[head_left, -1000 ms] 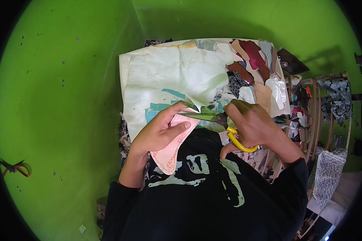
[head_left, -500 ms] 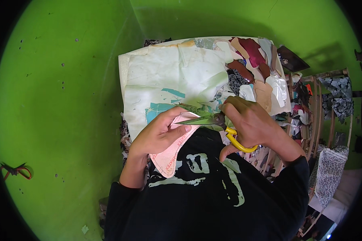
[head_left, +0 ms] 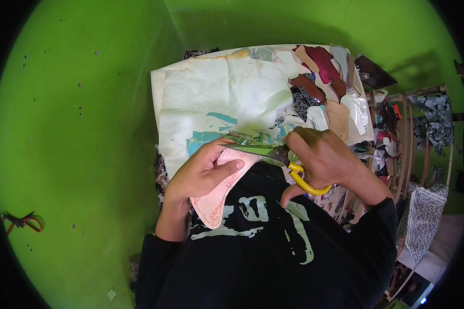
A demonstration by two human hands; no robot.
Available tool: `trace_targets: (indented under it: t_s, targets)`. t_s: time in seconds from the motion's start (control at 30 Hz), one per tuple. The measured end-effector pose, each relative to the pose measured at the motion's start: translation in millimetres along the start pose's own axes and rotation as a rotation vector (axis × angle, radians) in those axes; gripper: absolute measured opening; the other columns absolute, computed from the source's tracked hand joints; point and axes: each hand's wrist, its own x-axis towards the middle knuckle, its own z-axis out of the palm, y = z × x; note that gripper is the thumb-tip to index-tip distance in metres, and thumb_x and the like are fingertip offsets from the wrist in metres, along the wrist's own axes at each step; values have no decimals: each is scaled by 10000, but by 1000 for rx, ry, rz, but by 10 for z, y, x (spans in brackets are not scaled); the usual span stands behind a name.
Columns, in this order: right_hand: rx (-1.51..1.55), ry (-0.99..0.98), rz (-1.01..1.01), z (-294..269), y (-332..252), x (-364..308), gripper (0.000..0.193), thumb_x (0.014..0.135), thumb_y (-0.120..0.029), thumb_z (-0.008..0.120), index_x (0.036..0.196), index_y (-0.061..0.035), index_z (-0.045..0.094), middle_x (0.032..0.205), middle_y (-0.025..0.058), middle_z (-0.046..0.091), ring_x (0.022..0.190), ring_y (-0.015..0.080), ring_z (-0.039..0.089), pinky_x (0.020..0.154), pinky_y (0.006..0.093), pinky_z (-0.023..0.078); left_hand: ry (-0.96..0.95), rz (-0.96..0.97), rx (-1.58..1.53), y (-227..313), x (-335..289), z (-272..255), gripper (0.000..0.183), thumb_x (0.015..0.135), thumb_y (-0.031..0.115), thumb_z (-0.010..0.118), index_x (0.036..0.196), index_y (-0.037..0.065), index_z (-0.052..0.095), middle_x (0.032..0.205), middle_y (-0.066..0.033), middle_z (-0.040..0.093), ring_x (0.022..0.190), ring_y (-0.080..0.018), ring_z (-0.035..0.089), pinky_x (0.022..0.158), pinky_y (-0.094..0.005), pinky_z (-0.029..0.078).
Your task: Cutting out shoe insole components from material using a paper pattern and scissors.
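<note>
A pale pink insole-shaped piece (head_left: 215, 205) with red print and a dark outline is pinched between the thumb and fingers of my left hand (head_left: 203, 172). My right hand (head_left: 322, 157) grips yellow-handled scissors (head_left: 309, 186), its fingers wrapped round the loops. The scissors' dark blades are parted and point left, lying across the top end of the pink piece. Whether they bite into its edge I cannot make out. Teal scraps (head_left: 203, 138) lie on the white sheet (head_left: 221, 92) just beyond my hands.
Shaped cutouts in maroon (head_left: 322, 64), brown, tan and white crowd the right side of the table. A wooden rack (head_left: 404, 139) with hanging fabric stands to the right. Green walls (head_left: 77, 154) rise at the left and behind the table.
The scissors have shifted slightly up, and their blades lie nearer the top end of the pink piece. My left hand still holds the piece in nearly the same place.
</note>
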Motion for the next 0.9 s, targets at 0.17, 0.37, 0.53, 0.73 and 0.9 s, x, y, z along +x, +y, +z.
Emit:
trace_targets:
  t_s: [0.17, 0.37, 0.53, 0.73, 0.9]
  targets:
    - [22, 179, -155, 17, 52, 54, 908, 559, -747, 758, 941, 15, 445, 876, 183, 524, 799, 395, 576, 678, 449, 490, -47, 111, 60, -43, 0, -42, 312, 929, -46, 588, 1237, -38, 544, 1127, -70, 629, 1034, -104, 569, 919, -258, 452]
    - [34, 108, -105, 14, 34, 25, 917, 561, -749, 758, 948, 18, 437, 877, 189, 521, 792, 400, 574, 671, 447, 487, -18, 87, 14, -28, -3, -28, 320, 931, -51, 582, 1247, -35, 538, 1130, -71, 629, 1039, -100, 569, 919, -254, 452]
    - [34, 39, -54, -21, 5, -1, 914, 549, -742, 777, 937, 17, 447, 757, 162, 514, 649, 380, 568, 557, 430, 466, 41, 74, -29, -58, -19, 12, 314, 948, -37, 569, 1261, -31, 539, 1132, -72, 628, 1041, -97, 559, 918, -247, 454]
    - [-38, 59, -44, -13, -25, -36, 910, 526, -744, 795, 919, 9, 470, 640, 123, 493, 549, 358, 540, 503, 409, 443, -9, 60, 2, -63, -37, -30, 320, 952, -16, 579, 1268, -29, 530, 1128, -65, 627, 1026, -96, 555, 919, -252, 451]
    - [49, 28, -36, -47, -19, 2, 923, 514, -722, 811, 955, 19, 479, 723, 148, 531, 617, 370, 565, 545, 415, 460, 53, 89, -34, -23, -43, 28, 309, 944, -30, 574, 1251, -31, 547, 1124, -63, 632, 1031, -97, 563, 903, -251, 457]
